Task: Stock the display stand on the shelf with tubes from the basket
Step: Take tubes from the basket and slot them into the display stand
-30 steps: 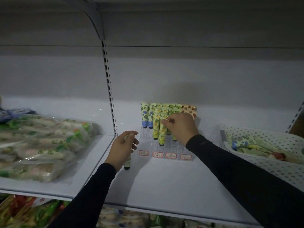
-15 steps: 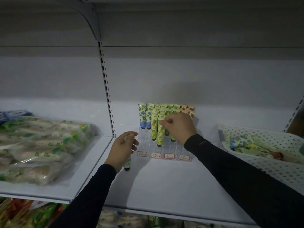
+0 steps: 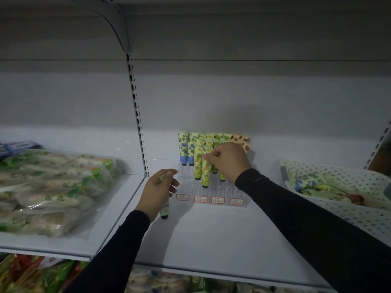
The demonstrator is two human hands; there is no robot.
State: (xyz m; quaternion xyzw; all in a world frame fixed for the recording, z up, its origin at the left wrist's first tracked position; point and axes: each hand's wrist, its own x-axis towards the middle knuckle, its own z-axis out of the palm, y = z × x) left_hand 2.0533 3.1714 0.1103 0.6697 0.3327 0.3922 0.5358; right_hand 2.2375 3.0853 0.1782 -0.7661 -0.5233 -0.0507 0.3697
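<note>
A clear stepped display stand [image 3: 220, 190] with red-framed labels sits mid-shelf against the back wall. Several tubes stand in it: blue-flowered ones [image 3: 183, 150] at the left, yellow-green ones in the middle, orange-patterned ones [image 3: 243, 139] at the right. My right hand [image 3: 227, 158] pinches the top of a yellow-green tube [image 3: 206, 172] that stands in the stand's front rows. My left hand [image 3: 158, 190] grips another tube [image 3: 165, 210] cap down, just left of the stand. The white perforated basket [image 3: 338, 176] with more tubes [image 3: 313, 187] lies at the right.
Clear bags of packaged goods [image 3: 50, 187] fill the neighbouring shelf bay on the left. A slotted upright [image 3: 137, 115] divides the two bays. The white shelf board [image 3: 211, 240] stretches in front of the stand. More packaged goods [image 3: 31, 273] show on the shelf below.
My right hand has stayed on the yellow-green tube in the stand with hardly any shift. My left hand holds its tube in the same spot.
</note>
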